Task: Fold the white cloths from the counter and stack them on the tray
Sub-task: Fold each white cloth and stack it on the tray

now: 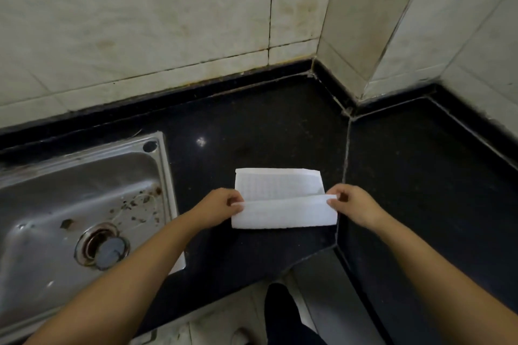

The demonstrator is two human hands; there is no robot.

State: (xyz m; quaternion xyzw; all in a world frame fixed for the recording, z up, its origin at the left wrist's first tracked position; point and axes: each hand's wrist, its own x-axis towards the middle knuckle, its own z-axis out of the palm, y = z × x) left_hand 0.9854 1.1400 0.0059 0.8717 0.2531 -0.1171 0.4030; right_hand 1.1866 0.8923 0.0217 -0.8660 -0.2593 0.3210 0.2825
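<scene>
A white cloth (280, 193) lies on the black counter (252, 126), its near part folded up over the rest. My left hand (218, 206) pinches the left end of that folded edge. My right hand (350, 203) pinches the right end of the same edge. The raised flap covers the lower half of the cloth, and the far half lies flat with a faint grid pattern. No tray is in view.
A steel sink (78, 204) with a drain (102, 245) and scattered debris sits left of the cloth. Tiled walls (168, 22) close the counter at the back and right. The counter's front edge cuts in near my legs (283, 314).
</scene>
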